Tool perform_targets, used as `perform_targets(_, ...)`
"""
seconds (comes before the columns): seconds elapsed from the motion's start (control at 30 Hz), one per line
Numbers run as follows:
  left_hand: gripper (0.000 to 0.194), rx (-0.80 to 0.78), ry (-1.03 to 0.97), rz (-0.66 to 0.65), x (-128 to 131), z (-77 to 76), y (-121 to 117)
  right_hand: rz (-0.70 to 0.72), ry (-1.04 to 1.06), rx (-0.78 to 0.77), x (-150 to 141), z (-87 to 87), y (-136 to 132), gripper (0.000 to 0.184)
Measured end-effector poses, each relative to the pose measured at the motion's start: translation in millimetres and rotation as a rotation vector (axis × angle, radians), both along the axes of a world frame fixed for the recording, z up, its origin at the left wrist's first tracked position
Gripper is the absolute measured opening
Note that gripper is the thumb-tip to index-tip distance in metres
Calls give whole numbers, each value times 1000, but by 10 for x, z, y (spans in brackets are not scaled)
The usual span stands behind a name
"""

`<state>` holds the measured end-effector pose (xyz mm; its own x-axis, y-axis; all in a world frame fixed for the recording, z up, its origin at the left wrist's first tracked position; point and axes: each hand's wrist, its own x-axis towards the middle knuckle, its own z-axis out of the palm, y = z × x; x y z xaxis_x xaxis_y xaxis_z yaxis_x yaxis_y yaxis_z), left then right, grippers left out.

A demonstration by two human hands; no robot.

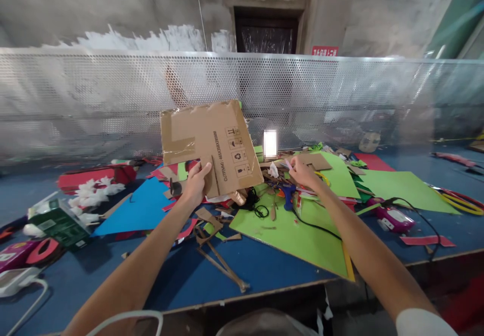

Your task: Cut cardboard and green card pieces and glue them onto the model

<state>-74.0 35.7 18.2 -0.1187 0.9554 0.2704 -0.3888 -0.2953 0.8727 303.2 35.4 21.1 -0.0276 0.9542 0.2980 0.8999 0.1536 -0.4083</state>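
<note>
Blue worktable (264, 268): runs across the full width, strewn with paper and card offcuts. Perforated metal panel (132, 89) stands along its rear edge. Corrugated cardboard sheet (200, 134), printed with handling symbols, clear tape along its left part: raised over the centre-left of the table, face tilted toward the wearer. Contact of its lower edge with the scraps: cannot tell. Light-green sheet (306, 245) lies near the front edge, centre-right. Bright-blue sheet (132, 207) lies flat to the left, between the cardboard and a dark-green box (58, 222). Magenta device (397, 220) at right.

Left hand (195, 182): grips the cardboard by its lower-left portion, thumb over the printed face, other fingers largely concealed. Right hand (302, 173): above the heap, right of the cardboard, thumb and fingers drawn together near a thin pale item (289, 164); whether it is pinched, cannot tell.

Blue glue gun (289, 196) just below the right hand, black cord trailing right. White crumpled scrap (273, 170) nearby.
</note>
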Motion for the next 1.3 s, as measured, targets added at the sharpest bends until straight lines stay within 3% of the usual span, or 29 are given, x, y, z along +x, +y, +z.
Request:
perform_targets(0.17,46,10,22,-15,58,-47,-26,132,214,45,-128,188,-150,22)
perform_targets(0.33,50,-32,-5,-107,239,-146,-109,633,807,-78,-569,496,-322,19)
perform_targets(0.43,51,-65,-4,-130,317,-209,-141,859,875,-225,-943,664,-311,19)
perform_targets(0.5,51,-72,8,-126,341,-249,-147,943,852,-228,-1227,703,-231,25)
perform_targets(0.63,53,-84,43,-108,343,-310,-143,949,905,-86,-1789,590,61,25)
perform_targets(0.77,53,-103,37,-102,339,-341,-163,718,951,48,-2113,418,353,39)
perform_targets(0.87,51,-86,42,-110,348,-347,-187,636,842,99,-2133,372,464,45)
perform_targets(1.07,49,-83,64,-94,369,-348,-197,829,642,-4,-1964,456,453,30)
perform_targets(1.3,53,-76,76,-88,369,-348,-209,822,497,86,-1876,509,407,14)
